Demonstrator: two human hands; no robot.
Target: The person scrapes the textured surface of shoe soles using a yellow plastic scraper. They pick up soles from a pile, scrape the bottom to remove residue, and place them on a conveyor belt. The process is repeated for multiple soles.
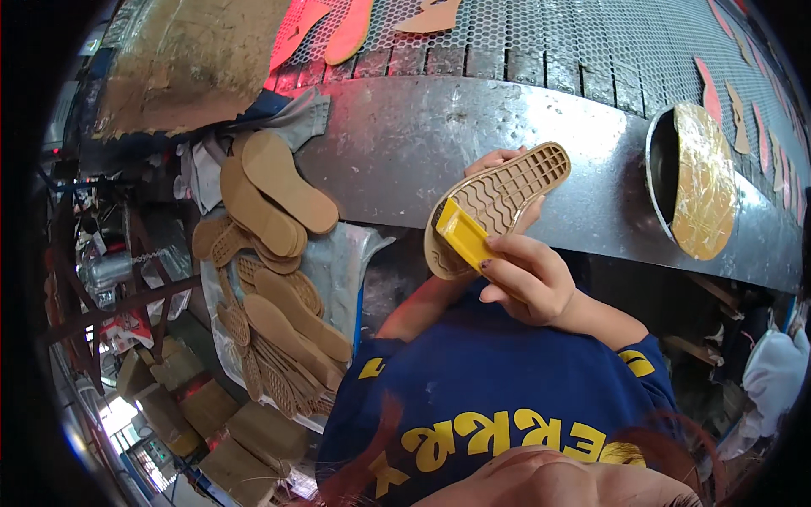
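Observation:
A tan shoe sole (507,190) is held up over the near edge of the metal table, its ridged, gridded side toward me. My left hand (495,160) grips it from behind, with parts of the fingers showing past both edges and the rest hidden by the sole. In my right hand (534,279) a yellow flat plastic tool (467,239) is pinched between thumb and fingers. The tool's wide end lies over the sole's rounded lower end; whether it presses on the surface I cannot tell.
To the left, many tan soles (283,182) lie piled on a plastic-covered surface. A mesh conveyor (574,34) carrying red-lit and tan pieces runs behind the metal table (380,127). At the right stands a round-ended container with a tan, plastic-wrapped face (704,182). Cardboard boxes (262,435) sit lower left.

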